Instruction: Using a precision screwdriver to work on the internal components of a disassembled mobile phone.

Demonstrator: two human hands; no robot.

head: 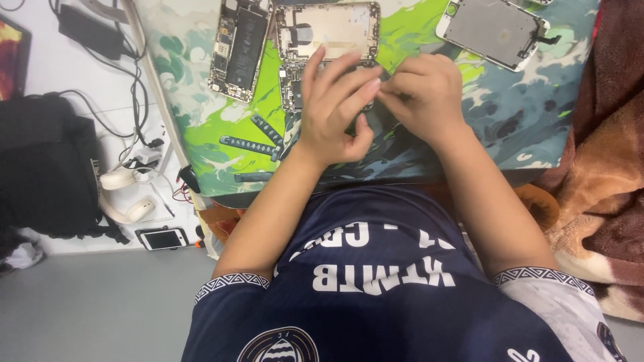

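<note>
My left hand [332,110] and my right hand [426,94] meet fingertip to fingertip over a green and teal work mat [530,121]. The left hand's fingers are spread, and its forefinger tips touch the curled fingers of the right hand. Whatever lies between the fingertips is hidden. Under the hands lies a dark phone part [290,87], mostly covered. Just beyond them sits an open phone rear housing [329,28]. To its left is a phone body with a black battery [239,47].
A phone screen assembly [493,28] lies at the mat's far right. Several dark strips [249,142] lie left of my left wrist. On the floor at left are a small phone [161,238], white headphones [124,194], cables and a black bag [47,174]. A brown blanket [604,167] is at right.
</note>
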